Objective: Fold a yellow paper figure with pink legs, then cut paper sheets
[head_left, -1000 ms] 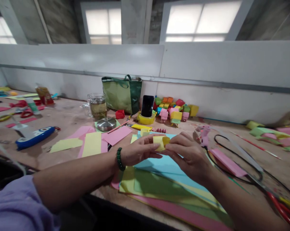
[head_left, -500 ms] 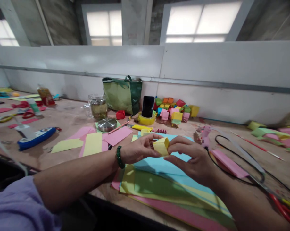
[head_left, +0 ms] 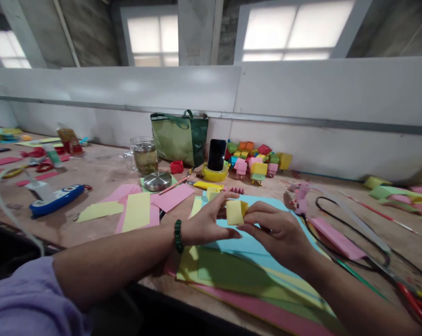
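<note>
A small folded yellow paper box (head_left: 234,213) is held above the stack of coloured paper, one flat square side facing me. My right hand (head_left: 279,228) pinches its right edge between thumb and fingers. Around the box's left side is my left hand (head_left: 205,221), with a green bead bracelet (head_left: 178,236) at the wrist. Its thumb is stretched out below the box and its fingers reach behind, so it is open; whether those fingertips touch the box is hidden. Blue sheets (head_left: 256,245) lie on top of the stack, with green, yellow and pink ones (head_left: 238,308) beneath.
Behind my hands stand a phone (head_left: 217,155) on a yellow tape roll (head_left: 214,174), many small paper cubes (head_left: 259,169), a glass mug (head_left: 145,158) and a green bag (head_left: 176,140). To the right are a pink glue gun (head_left: 300,198) and red-handled scissors (head_left: 411,301). A blue power strip (head_left: 58,200) lies left.
My left thumb has come off the box and spread downward. The box has turned, so a flat side faces me instead of its open top edge. My right hand keeps its pinch.
</note>
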`<action>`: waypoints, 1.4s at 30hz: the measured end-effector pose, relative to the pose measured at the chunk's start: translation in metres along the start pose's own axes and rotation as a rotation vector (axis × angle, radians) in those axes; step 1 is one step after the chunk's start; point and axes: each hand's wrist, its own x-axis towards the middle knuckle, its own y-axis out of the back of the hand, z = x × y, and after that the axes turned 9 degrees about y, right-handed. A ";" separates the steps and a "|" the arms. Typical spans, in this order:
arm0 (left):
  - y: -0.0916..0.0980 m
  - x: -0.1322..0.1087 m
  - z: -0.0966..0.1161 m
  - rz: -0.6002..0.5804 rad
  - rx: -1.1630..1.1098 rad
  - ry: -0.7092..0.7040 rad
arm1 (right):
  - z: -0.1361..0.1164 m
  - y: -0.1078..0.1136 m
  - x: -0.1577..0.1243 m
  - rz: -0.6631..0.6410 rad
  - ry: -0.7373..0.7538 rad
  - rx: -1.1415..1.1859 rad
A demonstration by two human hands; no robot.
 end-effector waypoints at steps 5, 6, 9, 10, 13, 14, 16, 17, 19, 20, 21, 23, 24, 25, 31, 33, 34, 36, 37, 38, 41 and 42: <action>0.007 0.003 -0.003 -0.216 -0.290 0.191 | 0.004 0.007 0.000 0.011 0.169 -0.097; 0.008 0.004 -0.003 -0.211 -0.299 0.205 | 0.004 0.008 0.000 -0.015 0.177 -0.120; 0.009 0.006 -0.004 -0.099 -0.205 0.167 | 0.004 0.010 0.000 -0.087 0.094 -0.107; 0.008 0.006 -0.004 -0.063 -0.174 0.141 | 0.003 0.009 0.001 -0.101 0.045 -0.057; 0.005 0.008 -0.006 -0.045 -0.152 0.051 | -0.002 0.006 0.004 -0.059 -0.126 0.114; 0.004 0.008 -0.007 -0.052 -0.156 0.027 | -0.004 0.004 0.005 -0.031 -0.175 0.150; 0.001 0.007 -0.008 -0.060 -0.156 -0.003 | -0.004 0.001 0.006 0.021 -0.239 0.190; 0.000 0.006 -0.008 -0.054 -0.153 -0.007 | -0.004 -0.001 0.007 0.034 -0.250 0.207; -0.002 0.005 -0.007 -0.035 -0.143 -0.003 | -0.002 -0.003 0.006 0.039 -0.245 0.243; -0.003 0.004 -0.006 -0.021 -0.134 -0.002 | -0.001 -0.004 0.005 0.040 -0.249 0.256; -0.003 0.004 -0.006 -0.008 -0.122 -0.004 | -0.001 -0.004 0.005 0.041 -0.261 0.270; -0.003 0.003 -0.004 0.016 -0.093 -0.012 | 0.000 -0.004 0.005 0.036 -0.325 0.303; -0.002 0.003 -0.004 0.026 -0.083 -0.016 | 0.000 -0.004 0.005 0.027 -0.375 0.327; -0.002 0.003 -0.005 0.032 -0.075 -0.013 | 0.000 -0.003 0.006 0.012 -0.430 0.360; -0.001 0.002 -0.010 0.021 0.008 0.075 | 0.004 -0.006 0.004 -0.049 -0.625 0.630; -0.003 0.001 -0.009 0.081 0.117 0.032 | 0.006 -0.008 0.003 -0.036 -0.678 0.717; -0.003 0.000 -0.009 0.120 0.195 -0.001 | 0.007 -0.010 0.002 -0.025 -0.709 0.761; -0.004 -0.001 -0.007 0.193 0.356 -0.072 | 0.007 -0.011 0.002 -0.001 -0.770 0.845; -0.004 -0.002 -0.006 0.215 0.422 -0.101 | 0.007 -0.012 0.003 0.005 -0.797 0.879; -0.004 -0.003 -0.005 0.225 0.469 -0.123 | 0.005 -0.012 0.004 0.004 -0.822 0.907; -0.005 -0.004 -0.004 0.214 0.506 -0.160 | 0.001 -0.012 0.009 0.002 -0.878 0.974; -0.005 -0.004 -0.005 0.208 0.498 -0.161 | 0.000 -0.012 0.010 0.008 -0.890 0.990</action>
